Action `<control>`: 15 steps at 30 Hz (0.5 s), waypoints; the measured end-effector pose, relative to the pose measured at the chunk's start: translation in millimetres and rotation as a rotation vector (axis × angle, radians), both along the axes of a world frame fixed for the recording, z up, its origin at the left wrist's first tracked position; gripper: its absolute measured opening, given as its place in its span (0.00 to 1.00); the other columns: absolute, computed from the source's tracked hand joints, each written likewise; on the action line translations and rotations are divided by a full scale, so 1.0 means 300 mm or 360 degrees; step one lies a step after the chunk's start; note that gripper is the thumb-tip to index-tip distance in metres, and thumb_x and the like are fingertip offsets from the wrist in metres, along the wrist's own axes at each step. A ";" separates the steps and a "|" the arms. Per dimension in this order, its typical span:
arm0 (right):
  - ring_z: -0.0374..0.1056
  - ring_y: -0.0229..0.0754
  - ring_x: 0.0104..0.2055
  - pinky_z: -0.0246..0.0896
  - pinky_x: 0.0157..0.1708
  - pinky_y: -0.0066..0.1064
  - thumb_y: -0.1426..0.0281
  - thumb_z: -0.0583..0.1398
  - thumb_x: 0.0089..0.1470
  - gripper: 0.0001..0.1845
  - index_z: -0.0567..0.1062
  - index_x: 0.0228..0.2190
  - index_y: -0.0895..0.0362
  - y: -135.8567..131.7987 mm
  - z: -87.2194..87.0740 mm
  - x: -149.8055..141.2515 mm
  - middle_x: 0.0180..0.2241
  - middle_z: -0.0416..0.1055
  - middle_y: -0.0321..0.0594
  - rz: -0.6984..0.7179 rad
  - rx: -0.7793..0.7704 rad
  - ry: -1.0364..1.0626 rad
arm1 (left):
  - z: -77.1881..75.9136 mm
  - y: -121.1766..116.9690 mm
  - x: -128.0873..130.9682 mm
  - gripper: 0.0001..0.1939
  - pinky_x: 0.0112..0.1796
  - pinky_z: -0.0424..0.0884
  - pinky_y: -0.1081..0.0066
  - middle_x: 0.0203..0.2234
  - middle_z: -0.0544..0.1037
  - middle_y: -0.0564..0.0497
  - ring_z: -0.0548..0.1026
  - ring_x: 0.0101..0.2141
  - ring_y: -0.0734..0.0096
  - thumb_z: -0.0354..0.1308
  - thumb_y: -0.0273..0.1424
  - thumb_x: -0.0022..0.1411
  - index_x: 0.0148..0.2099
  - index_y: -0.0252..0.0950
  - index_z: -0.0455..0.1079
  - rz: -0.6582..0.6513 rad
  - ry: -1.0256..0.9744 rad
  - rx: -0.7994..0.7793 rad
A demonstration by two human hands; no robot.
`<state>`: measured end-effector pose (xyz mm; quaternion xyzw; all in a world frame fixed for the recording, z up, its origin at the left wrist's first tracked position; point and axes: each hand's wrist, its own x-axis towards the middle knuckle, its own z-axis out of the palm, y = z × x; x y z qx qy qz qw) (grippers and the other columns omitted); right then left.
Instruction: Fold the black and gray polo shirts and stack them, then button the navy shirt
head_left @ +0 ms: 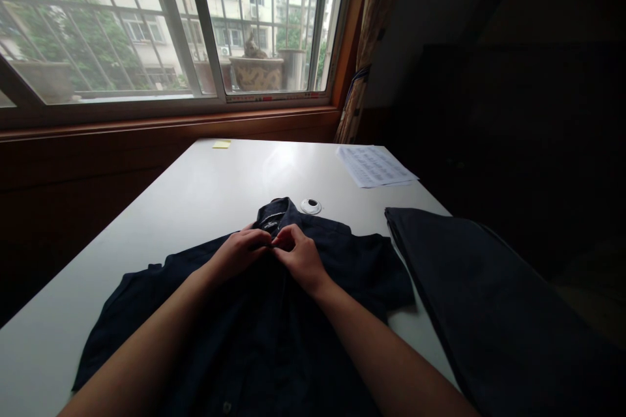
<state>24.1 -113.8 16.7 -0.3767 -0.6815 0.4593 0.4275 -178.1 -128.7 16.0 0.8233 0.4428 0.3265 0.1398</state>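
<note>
A dark navy short-sleeved shirt point(229, 332) lies spread front side up, its collar pointing away from me and its sleeves out to both sides. Just below the collar point(292, 208), both my hands meet at the front opening. My left hand point(240, 249) pinches the shirt's edge from the left. From the right, my right hand point(299, 255) pinches the same spot, thumb and forefinger together. A label shows inside the neck. Whatever small part sits between the fingertips, such as a button, is hidden. Lower down the front, a small pale button point(226, 407) is visible.
The shirt rests on a white table point(161, 208). Folded dark trousers or similar cloth point(469, 280) lie at the right. Beyond the collar sits a round white object with a black centre point(311, 206). Printed papers point(374, 166) and a yellow sticky note point(222, 143) lie at the far edge, before a window.
</note>
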 end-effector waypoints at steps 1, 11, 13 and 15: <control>0.76 0.42 0.36 0.70 0.39 0.33 0.70 0.65 0.49 0.11 0.71 0.36 0.52 -0.001 0.001 0.000 0.34 0.78 0.34 -0.0006 0.0001 -0.0005 | 0.000 0.000 0.000 0.04 0.39 0.72 0.70 0.35 0.80 0.52 0.77 0.36 0.68 0.59 0.29 0.66 0.43 0.39 0.73 0.0006 -0.0003 0.0009; 0.75 0.43 0.36 0.69 0.39 0.33 0.66 0.66 0.52 0.08 0.77 0.35 0.54 0.004 0.007 0.007 0.34 0.78 0.37 0.0049 0.0111 -0.0020 | -0.006 -0.009 -0.005 0.05 0.38 0.71 0.72 0.34 0.76 0.52 0.76 0.35 0.70 0.57 0.26 0.65 0.42 0.39 0.71 0.0035 -0.0078 0.0050; 0.75 0.43 0.37 0.69 0.39 0.33 0.64 0.64 0.55 0.08 0.78 0.36 0.54 0.007 0.011 0.012 0.35 0.78 0.38 0.0062 0.0110 0.0001 | -0.004 -0.012 -0.005 0.04 0.38 0.71 0.72 0.35 0.75 0.51 0.75 0.35 0.70 0.56 0.27 0.66 0.42 0.39 0.70 0.0032 -0.0101 0.0049; 0.75 0.44 0.40 0.68 0.42 0.34 0.64 0.61 0.59 0.08 0.80 0.36 0.54 0.012 0.014 0.018 0.37 0.79 0.39 0.0041 0.0115 0.0010 | -0.002 -0.013 -0.004 0.04 0.38 0.70 0.72 0.36 0.74 0.51 0.75 0.36 0.71 0.55 0.27 0.67 0.43 0.39 0.70 0.0028 -0.0128 0.0062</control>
